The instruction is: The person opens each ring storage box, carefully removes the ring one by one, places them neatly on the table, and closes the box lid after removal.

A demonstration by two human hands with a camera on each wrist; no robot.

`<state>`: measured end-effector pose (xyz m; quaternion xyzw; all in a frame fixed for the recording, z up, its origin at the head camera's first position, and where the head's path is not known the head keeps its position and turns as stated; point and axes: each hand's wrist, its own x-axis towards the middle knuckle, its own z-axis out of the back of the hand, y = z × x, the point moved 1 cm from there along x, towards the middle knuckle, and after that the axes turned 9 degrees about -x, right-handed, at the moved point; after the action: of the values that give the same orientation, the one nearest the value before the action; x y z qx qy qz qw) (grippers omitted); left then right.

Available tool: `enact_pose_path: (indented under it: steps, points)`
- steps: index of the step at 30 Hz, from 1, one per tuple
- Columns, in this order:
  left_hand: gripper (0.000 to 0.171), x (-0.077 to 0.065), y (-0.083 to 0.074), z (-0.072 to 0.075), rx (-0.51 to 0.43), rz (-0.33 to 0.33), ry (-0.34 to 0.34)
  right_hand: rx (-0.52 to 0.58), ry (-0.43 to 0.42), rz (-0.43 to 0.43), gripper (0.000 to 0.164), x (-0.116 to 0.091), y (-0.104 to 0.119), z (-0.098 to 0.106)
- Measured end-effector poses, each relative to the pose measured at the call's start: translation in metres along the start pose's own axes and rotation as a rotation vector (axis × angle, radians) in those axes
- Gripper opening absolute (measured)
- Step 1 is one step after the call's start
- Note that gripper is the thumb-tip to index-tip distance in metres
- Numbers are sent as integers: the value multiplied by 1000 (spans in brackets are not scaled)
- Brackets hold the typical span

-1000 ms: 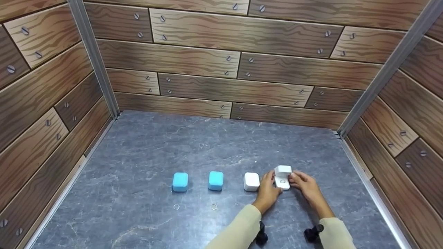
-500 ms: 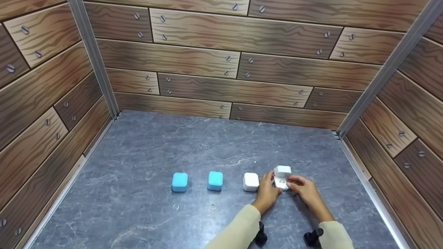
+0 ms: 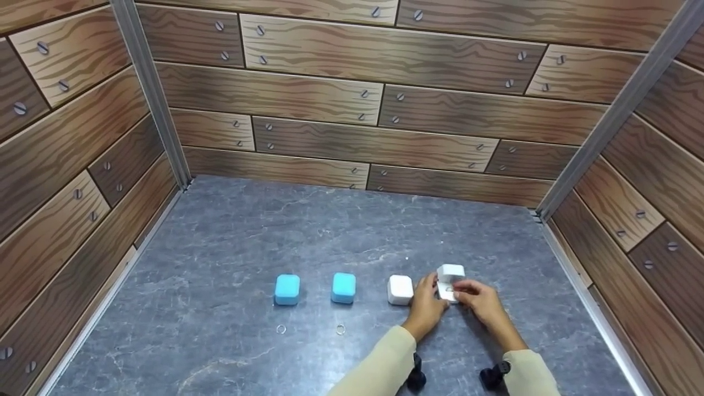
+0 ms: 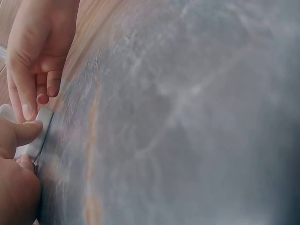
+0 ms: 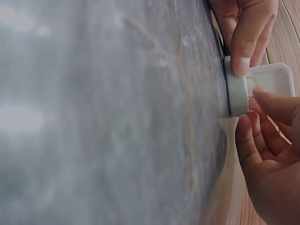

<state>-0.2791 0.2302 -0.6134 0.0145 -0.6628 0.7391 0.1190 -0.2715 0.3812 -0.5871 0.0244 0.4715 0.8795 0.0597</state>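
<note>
A small white ring box stands on the table with its lid raised. My left hand grips it from the left side, thumb at its front edge in the right wrist view. Inside the box a thin ring sits upright in the slot. My right hand reaches in from the right, thumb and forefinger pinching the ring; the forefinger's tip is mostly hidden there. Its other fingers curl beside the box. A second white ring box, lid down, lies just left of my left hand.
Two blue ring boxes, lids down, stand in a row further left. In front of them lie a silver-looking ring and a gold-looking ring. Wood-patterned walls enclose the grey marbled table.
My right hand has moved from the right side of the white box to its opening, fingers now at the ring. The left hand has kept its grip on the box.
</note>
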Motion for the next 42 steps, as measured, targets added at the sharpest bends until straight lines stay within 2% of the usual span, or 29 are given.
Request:
enact_pose_path:
  steps: [4,10,17,23,30,42]
  points:
    - [65,0,-1,-1,42,-9,7,-13,-26,-1,26,4,-6,-2]
    - [64,2,-2,-1,105,19,16,-67,-40,22,19,5,-5,-5]
    - [63,2,-2,-1,105,30,18,-81,-58,11,15,7,-5,-5]
    - [64,1,-2,-1,103,10,9,-66,-62,2,18,7,-8,-5]
    - [64,0,-1,0,76,-16,1,47,-55,-64,24,7,-11,-7]
    - [61,2,-1,1,10,-13,18,175,-83,-76,28,7,-11,-9]
